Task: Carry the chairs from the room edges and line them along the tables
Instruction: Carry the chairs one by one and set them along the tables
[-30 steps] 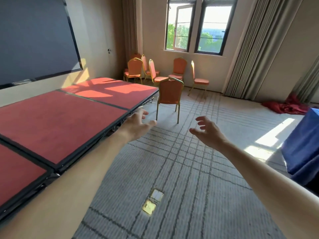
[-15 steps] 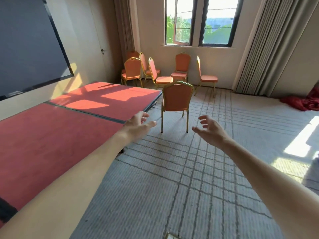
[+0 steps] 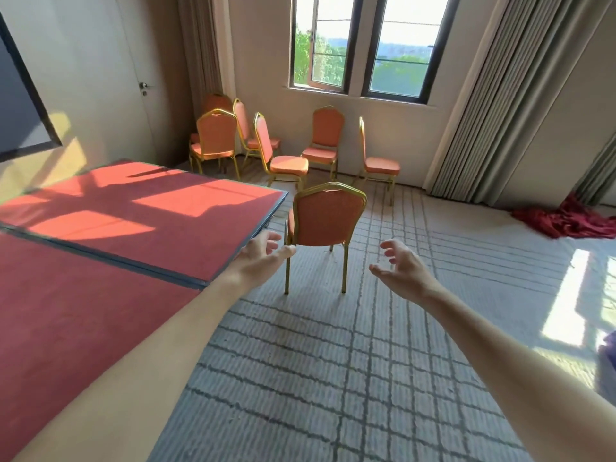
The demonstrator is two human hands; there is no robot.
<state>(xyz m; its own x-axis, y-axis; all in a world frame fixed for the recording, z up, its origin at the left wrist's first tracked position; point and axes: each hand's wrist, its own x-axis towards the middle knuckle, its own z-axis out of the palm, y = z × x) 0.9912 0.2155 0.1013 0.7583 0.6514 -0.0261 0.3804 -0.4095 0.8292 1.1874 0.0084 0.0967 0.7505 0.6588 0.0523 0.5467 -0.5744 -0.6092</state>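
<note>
An orange chair with a gold frame (image 3: 328, 216) stands on the carpet by the far corner of the red-topped table (image 3: 160, 208), its back towards me. Both my arms reach forward. My left hand (image 3: 263, 253) is open, fingers spread, just short of the chair's left side. My right hand (image 3: 398, 268) is open with loosely bent fingers, to the right of the chair and apart from it. Neither hand holds anything. Several more orange chairs (image 3: 283, 151) stand scattered by the window wall, one (image 3: 215, 138) near the corner.
A second red table (image 3: 66, 311) joins the first along the left. A door (image 3: 133, 78) is in the left wall, windows (image 3: 366, 45) and curtains (image 3: 500, 95) at the back. Red cloth (image 3: 566, 220) lies heaped at the right. Grey checked carpet (image 3: 366, 361) stretches ahead.
I have walked towards the chair by the table corner, which looks bigger and closer now. Both hands stay outstretched and open. The blue cloth on the right has left view.
</note>
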